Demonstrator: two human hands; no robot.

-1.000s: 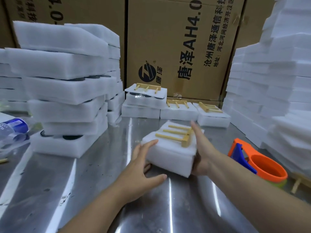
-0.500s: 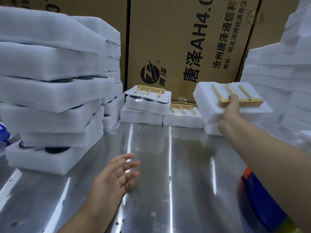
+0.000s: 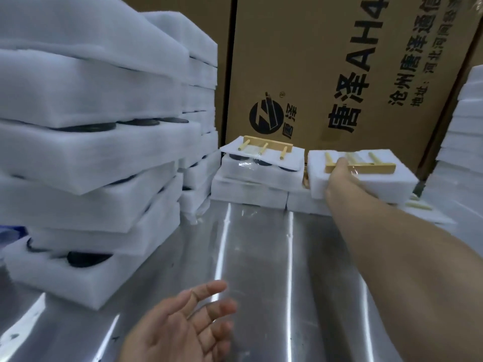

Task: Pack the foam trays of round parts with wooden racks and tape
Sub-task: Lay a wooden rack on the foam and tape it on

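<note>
My right hand (image 3: 339, 176) grips a white foam pack (image 3: 376, 178) with a wooden rack (image 3: 366, 167) taped on top, holding it over the row of finished packs at the back of the steel table (image 3: 261, 257). The pack sits on or just above a lower foam pack (image 3: 303, 203). Left of it stands another finished stack (image 3: 261, 165) with its own wooden rack (image 3: 269, 146) and dark round parts showing under film. My left hand (image 3: 180, 327) hovers palm up and empty above the table near the front edge.
A tall leaning stack of foam trays (image 3: 86, 158) with dark round parts fills the left side. More foam stacks (image 3: 465, 142) rise at the right. Printed cardboard boxes (image 3: 339, 74) close off the back.
My right hand has carried the foam pack down and back onto the row of finished packs. My left hand stays open over the table. The view has moved closer.
</note>
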